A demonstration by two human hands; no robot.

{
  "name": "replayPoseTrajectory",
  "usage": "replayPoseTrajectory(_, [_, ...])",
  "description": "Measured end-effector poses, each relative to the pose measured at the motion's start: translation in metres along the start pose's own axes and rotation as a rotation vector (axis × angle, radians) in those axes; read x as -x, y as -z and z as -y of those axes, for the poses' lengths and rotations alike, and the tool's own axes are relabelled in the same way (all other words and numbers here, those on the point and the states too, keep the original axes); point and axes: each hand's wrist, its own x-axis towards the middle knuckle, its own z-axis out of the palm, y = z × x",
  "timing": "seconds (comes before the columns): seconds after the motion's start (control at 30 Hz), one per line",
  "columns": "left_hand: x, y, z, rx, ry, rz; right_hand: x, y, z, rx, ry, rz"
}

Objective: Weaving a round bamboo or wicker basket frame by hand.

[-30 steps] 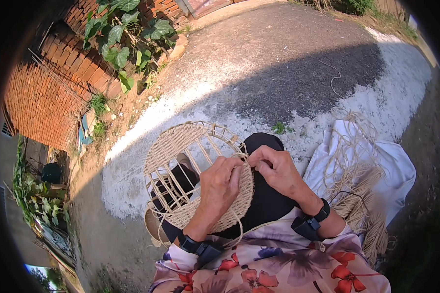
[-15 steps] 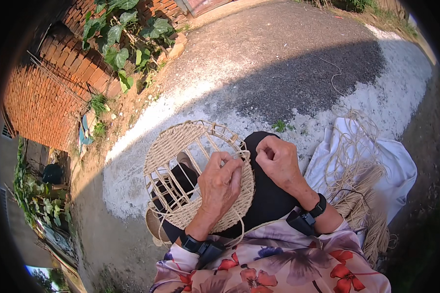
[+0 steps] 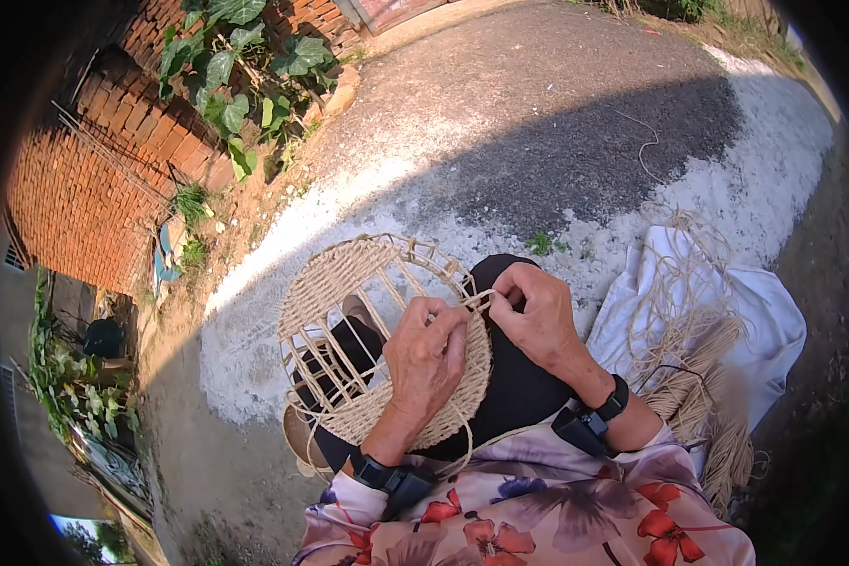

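Note:
A round, partly woven cord piece (image 3: 341, 276) lies over my lap, with tight bands of twisted cord on its far left and near sides. Bare ribs cross the gap between those bands. My left hand (image 3: 424, 357) rests on it, fingers closed in a pinch at the right rim; what lies inside the pinch is mostly hidden. Just to the right, off the rim, my right hand (image 3: 535, 313) pinches a thin twisted cord (image 3: 480, 296). That cord runs from the rim by my left fingertips to my right fingers.
A bundle of loose tan cord (image 3: 698, 373) lies on a white cloth (image 3: 772, 316) at my right. A round brownish object (image 3: 299, 436) shows under the woven piece at the left. Leafy plants (image 3: 241, 66) and a brick wall (image 3: 80, 203) stand farther left.
My right hand has shifted slightly, and a cord now shows between its fingertips and the rim. The left hand and woven piece have hardly moved.

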Motion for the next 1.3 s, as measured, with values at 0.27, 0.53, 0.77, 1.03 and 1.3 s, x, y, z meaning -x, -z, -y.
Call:
replayPoseTrajectory(0.27, [0.001,-0.002,-0.002,-0.016,0.033,-0.007,-0.008,0.014,-0.007,0.055,0.101,0.149])
replayPoseTrajectory(0.53, [0.003,-0.002,0.000,-0.060,-0.017,-0.012,-0.014,0.022,-0.022,-0.046,0.047,0.091])
replayPoseTrajectory(0.77, [0.004,-0.004,0.001,-0.066,-0.034,0.014,-0.016,0.031,-0.025,-0.291,0.014,0.276])
replayPoseTrajectory(1.03, [0.004,-0.005,0.000,-0.062,-0.029,0.029,-0.005,0.020,-0.027,0.150,0.299,0.070])
replayPoseTrajectory(1.3, [0.005,-0.005,-0.004,-0.034,0.004,0.051,-0.005,0.023,-0.024,-0.100,0.204,-0.016])
